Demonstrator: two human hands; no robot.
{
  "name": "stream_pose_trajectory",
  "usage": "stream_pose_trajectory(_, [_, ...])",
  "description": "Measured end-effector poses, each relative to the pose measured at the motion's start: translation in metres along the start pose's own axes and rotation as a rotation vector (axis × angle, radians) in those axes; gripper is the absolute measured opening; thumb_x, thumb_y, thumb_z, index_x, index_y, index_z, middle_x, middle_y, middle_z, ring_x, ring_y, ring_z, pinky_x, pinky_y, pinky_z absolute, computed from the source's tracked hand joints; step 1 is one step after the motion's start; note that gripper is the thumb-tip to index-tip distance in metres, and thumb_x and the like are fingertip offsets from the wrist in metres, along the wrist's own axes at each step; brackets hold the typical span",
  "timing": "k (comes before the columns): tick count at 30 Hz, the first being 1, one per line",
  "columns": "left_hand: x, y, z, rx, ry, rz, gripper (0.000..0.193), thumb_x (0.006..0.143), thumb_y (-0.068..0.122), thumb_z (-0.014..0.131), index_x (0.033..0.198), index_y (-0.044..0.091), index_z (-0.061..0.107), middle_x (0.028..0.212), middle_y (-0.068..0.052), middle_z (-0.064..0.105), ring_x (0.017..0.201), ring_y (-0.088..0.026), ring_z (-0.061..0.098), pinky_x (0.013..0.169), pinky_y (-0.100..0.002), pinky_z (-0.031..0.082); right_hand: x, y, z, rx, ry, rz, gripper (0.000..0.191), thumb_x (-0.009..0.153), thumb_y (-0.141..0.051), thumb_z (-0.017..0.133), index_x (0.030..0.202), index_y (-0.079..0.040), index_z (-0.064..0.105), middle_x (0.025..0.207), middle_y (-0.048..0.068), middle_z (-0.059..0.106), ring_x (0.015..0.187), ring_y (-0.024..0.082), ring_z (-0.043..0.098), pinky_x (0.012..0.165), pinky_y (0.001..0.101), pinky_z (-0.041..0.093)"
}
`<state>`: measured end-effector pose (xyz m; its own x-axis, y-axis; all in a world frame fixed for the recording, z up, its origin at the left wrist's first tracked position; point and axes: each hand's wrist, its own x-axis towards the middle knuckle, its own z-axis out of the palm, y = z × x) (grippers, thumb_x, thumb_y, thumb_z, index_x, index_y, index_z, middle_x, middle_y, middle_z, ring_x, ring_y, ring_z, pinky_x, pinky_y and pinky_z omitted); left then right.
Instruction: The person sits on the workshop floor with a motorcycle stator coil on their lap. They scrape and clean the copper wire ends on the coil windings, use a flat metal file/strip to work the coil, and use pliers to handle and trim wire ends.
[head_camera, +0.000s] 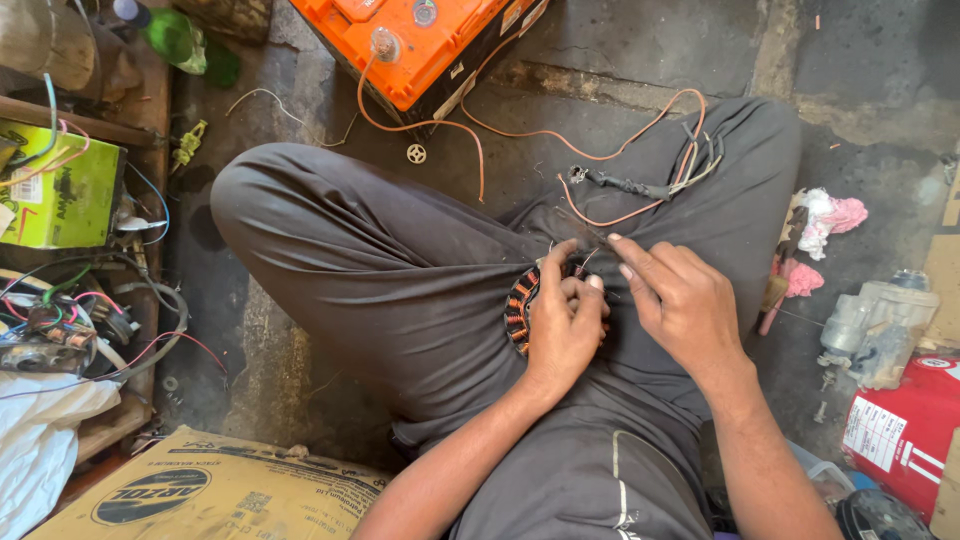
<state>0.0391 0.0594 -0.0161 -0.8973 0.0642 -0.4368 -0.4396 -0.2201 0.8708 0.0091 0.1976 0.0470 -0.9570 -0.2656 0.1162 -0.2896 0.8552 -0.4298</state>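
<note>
The left hand (563, 325) curls its fingers (572, 290) around a round wound coil ring (520, 308) with copper windings, gripping it on the lap. Just to its right, the right hand (685, 300) presses thumb and forefinger together, pinching something too fine to make out, beside the ring. Both rest on the dark grey trousers (400, 270) of crossed legs. Farther off, orange wires (480, 140) run across the floor to an orange battery (420, 45). A cardboard box (200, 490) lies near left.

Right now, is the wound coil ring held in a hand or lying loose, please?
Held: the left hand wraps the coil ring on the lap.
</note>
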Motion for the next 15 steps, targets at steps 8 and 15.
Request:
stream_pose_trajectory(8, [0.012,-0.013,0.0,0.06,-0.043,-0.064,0.028,0.105,0.014,0.054,0.126,-0.003,0.06,0.069,-0.005,0.065,0.05,-0.009,0.058,0.046,-0.024,0.046,-0.002,0.005,0.003,0.046,-0.011,-0.046,0.041,0.087,-0.005,0.072,0.128,-0.01,0.071,0.081,0.008,0.056,0.075,0.028,0.06,0.067,0.0423,0.05])
stream_pose_trajectory(15, [0.024,-0.023,-0.002,-0.327,-0.114,-0.303,0.027,0.104,0.013,0.052,0.119,-0.004,0.064,0.071,-0.003,0.066,0.046,-0.008,0.053,0.038,-0.022,0.038,0.003,0.01,0.01,0.007,-0.038,-0.128,0.047,0.082,-0.005,0.071,0.129,-0.011,0.071,0.08,0.006,0.055,0.074,0.025,0.06,0.066,0.0403,0.05])
